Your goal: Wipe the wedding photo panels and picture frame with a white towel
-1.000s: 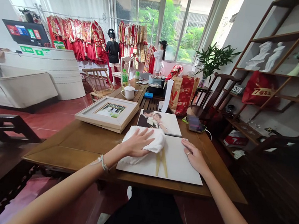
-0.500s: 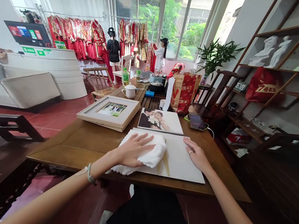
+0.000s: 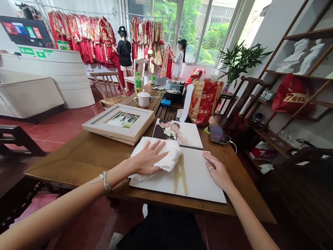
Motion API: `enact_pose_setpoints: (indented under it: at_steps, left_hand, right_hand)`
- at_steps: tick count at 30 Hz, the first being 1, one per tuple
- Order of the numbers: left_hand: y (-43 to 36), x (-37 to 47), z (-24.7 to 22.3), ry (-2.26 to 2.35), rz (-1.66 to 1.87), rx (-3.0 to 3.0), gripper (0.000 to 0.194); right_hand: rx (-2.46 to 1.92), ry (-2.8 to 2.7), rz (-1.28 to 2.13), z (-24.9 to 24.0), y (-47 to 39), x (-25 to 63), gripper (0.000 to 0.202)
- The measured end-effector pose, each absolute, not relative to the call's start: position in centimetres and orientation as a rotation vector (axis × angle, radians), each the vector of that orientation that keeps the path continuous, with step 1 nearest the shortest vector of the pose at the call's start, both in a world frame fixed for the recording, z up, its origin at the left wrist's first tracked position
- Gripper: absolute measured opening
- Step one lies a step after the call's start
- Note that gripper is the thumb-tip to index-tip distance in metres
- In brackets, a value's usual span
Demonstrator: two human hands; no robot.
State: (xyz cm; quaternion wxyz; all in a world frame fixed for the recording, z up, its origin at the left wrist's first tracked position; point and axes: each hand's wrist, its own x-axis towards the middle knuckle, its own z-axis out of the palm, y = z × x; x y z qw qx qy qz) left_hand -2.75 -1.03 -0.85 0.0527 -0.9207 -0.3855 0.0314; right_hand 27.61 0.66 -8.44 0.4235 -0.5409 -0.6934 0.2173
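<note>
left hand on the cloth, strip just beyond its edge

head view, the only feed i have; twelve o'clock is straight ahead.

my left hand lies palm down, fingers spread, on the white cloth, not visibly clutching it; the tips point to about one o'clock. the cloth is bunched over the nine o'clock part of the white board. my right hand rests on the board's two o'clock edge, fingers flat and close together, angled between ten and eleven. i can't make out its thumb.

what counts for me is the tan a-shaped strip on the board: between three and four o'clock from my left hand, between eight and nine from my right, long axis near twelve-six. the board's own runs nine-three. my left hand looks nearer, and whether the cloth touches the strip i can't tell.

just past the board at twelve lies a printed picture; the framed picture sits at ten, the phone at one, all on the table.
</note>
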Motion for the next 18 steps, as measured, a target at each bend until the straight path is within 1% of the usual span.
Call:
enact_pose_setpoints:
  at_steps: [2,5,7,9,15,18]
  left_hand:
    - [-3.1,-2.6,-0.7,-1.177,0.114,-2.795,0.062]
    - [-6.1,-2.4,-0.4,-1.161,0.132,-2.805,0.078]
    - [-7.0,-2.4,-0.3,-1.144,0.150,-2.816,0.082]
    - [-6.6,-2.4,-0.4,-1.125,0.159,-2.819,0.082]
    - [-1.4,-1.6,-0.6,-1.229,0.118,-2.717,0.063]
    - [0.1,-0.9,-0.6,-1.306,0.116,-2.666,0.059]
  right_hand:
    - [-1.353,-1.739,0.543,-8.4,0.6,27.6,0.037]
    - [-1.341,-1.748,0.535,-8.4,0.6,27.6,0.038]
    - [-1.333,-1.746,0.530,-8.5,0.7,27.6,0.038]
    - [-1.333,-1.742,0.526,-8.5,0.7,27.6,0.038]
    - [-1.331,-1.743,0.521,-8.6,0.8,27.7,0.037]
    - [-1.318,-1.747,0.524,-8.7,0.9,27.8,0.038]
